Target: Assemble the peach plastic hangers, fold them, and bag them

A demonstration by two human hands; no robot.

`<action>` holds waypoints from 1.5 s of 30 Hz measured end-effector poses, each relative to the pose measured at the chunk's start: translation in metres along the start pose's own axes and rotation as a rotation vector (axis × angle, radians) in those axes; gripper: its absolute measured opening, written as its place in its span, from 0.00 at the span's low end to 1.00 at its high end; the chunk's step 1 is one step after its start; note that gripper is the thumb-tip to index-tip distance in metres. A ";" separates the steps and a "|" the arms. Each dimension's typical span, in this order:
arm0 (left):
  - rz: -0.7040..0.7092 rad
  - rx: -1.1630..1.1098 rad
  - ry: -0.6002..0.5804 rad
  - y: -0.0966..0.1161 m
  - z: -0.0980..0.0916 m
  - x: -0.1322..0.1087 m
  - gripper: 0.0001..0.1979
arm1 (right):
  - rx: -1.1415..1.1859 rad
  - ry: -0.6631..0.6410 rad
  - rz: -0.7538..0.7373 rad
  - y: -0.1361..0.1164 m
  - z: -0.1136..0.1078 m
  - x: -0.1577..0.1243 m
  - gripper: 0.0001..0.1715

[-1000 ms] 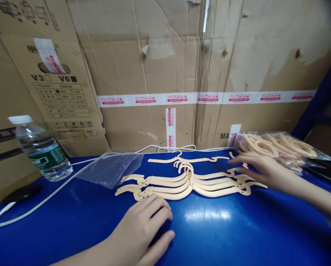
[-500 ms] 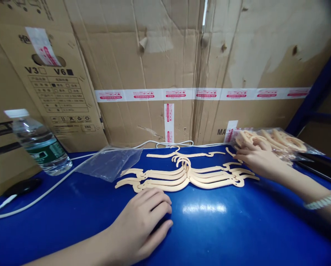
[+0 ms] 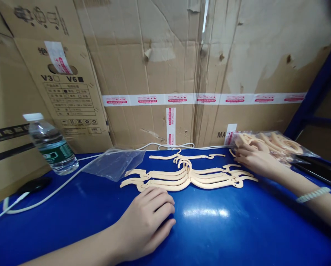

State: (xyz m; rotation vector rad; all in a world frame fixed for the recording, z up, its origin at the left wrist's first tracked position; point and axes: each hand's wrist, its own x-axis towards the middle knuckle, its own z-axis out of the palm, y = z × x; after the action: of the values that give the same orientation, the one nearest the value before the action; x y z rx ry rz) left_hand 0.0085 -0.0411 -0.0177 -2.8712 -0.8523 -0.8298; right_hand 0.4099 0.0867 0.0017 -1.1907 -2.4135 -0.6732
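**Boxed in by brown cardboard [image 3: 176, 70]**

Ahead of me, tall creased panels meet at a vertical seam [image 3: 196, 122], with a thin bright slit [image 3: 205, 16] near the top. A white-and-red tape strip [image 3: 204, 98] runs across them; a shorter piece [image 3: 171, 126] drops below it. To my left stands a printed carton panel [image 3: 71, 87] (V6 is the filled box, V3 the blank one). My tabletop [image 3: 237, 236] is glossy blue and catches a pale patch of glare [image 3: 205, 212]. At my right, a blue frame post [image 3: 311, 90] slants upward, with darker space beyond.
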 end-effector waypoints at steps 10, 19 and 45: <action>-0.064 -0.224 0.031 0.010 0.000 -0.003 0.06 | 0.047 0.221 0.098 -0.008 -0.014 0.006 0.13; -0.502 -0.991 -0.147 0.020 -0.003 0.006 0.13 | 0.693 0.399 0.067 -0.116 -0.038 0.014 0.03; -0.930 -1.199 0.327 -0.004 0.010 0.008 0.23 | 0.536 -0.112 -0.049 -0.071 0.039 0.099 0.10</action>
State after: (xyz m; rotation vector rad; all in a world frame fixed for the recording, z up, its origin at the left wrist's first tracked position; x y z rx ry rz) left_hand 0.0175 -0.0322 -0.0227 -2.6834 -2.2803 -2.5187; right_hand 0.2912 0.1337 0.0021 -0.9615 -2.4889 0.0437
